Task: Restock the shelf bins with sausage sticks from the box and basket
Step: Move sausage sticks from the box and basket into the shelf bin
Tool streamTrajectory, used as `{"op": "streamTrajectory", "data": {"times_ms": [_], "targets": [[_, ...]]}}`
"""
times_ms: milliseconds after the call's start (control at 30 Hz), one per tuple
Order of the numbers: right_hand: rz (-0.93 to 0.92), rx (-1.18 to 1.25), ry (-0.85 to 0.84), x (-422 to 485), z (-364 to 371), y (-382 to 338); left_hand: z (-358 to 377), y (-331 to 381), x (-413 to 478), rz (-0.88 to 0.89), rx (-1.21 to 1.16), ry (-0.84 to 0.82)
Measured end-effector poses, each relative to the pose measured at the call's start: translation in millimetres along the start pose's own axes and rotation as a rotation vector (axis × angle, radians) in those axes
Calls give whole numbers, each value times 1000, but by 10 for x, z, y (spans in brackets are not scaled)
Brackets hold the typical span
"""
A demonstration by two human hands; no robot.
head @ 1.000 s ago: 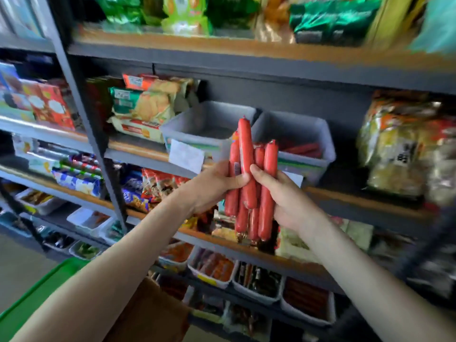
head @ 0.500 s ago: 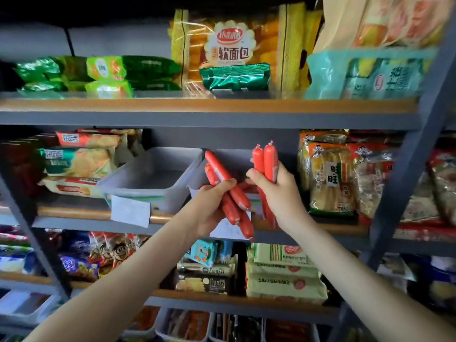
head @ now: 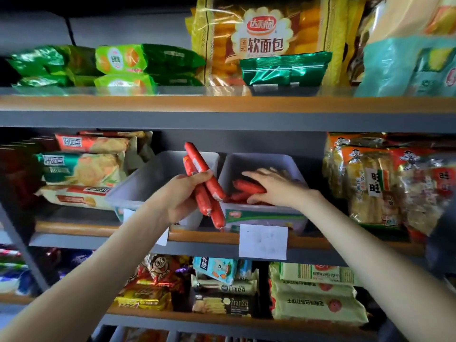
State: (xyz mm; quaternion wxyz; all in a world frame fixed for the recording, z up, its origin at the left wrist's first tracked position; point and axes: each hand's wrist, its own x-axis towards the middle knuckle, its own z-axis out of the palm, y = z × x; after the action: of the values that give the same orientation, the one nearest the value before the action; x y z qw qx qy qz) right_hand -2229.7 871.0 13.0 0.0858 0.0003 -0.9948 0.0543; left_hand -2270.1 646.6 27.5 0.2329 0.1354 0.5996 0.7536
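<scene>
My left hand [head: 180,196] grips a bunch of red sausage sticks [head: 197,159], tilted, in front of the gap between two grey shelf bins. The left bin [head: 138,191] shows no sausage sticks inside from here. My right hand [head: 278,188] reaches into the right bin [head: 259,164]. Its fingers lie over two red sausage sticks [head: 246,186] and its thumb sits under them, low in the bin. More red sticks lie beneath them.
Biscuit packs [head: 81,169] sit left of the bins and rice-cracker bags [head: 370,183] to the right. A white price label [head: 262,241] hangs on the shelf edge. Green snack packs and a bread bag fill the shelf above, wafer packs the shelf below.
One bunch held in both hands split in two. My right hand carried two sticks down into the right bin. My left hand still holds the other sticks, now tilted.
</scene>
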Motion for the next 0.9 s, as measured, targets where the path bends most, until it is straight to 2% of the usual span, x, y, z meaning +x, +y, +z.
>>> {"op": "streamTrajectory", "data": {"times_ms": [67, 167, 233, 267, 367, 500, 633, 667, 800, 900], "targets": [[49, 130, 16, 45, -31, -7, -30, 0, 70, 0, 10, -37], [105, 631, 92, -1, -108, -146, 40, -8, 180, -5, 17, -114], [141, 956, 39, -82, -165, -293, 154, -16, 253, -9, 11, -145], [122, 1011, 7, -121, -189, -349, 222, -18, 289, -14, 10, -158], [92, 946, -13, -175, -216, -393, 421, -13, 374, -26, 10, -189], [172, 939, 115, -218, -223, -235, 565, -19, 491, -97, 9, -218], [222, 576, 348, -299, -190, -10, 608, -18, 572, -142, 32, -234], [221, 492, 360, -328, -186, 46, 599, -16, 587, -153, 44, -231], [168, 282, 125, -407, -157, 251, 496, -7, 640, -202, 55, -214], [141, 248, 88, -438, -154, 348, 409, 39, 651, -199, 78, -178]]}}
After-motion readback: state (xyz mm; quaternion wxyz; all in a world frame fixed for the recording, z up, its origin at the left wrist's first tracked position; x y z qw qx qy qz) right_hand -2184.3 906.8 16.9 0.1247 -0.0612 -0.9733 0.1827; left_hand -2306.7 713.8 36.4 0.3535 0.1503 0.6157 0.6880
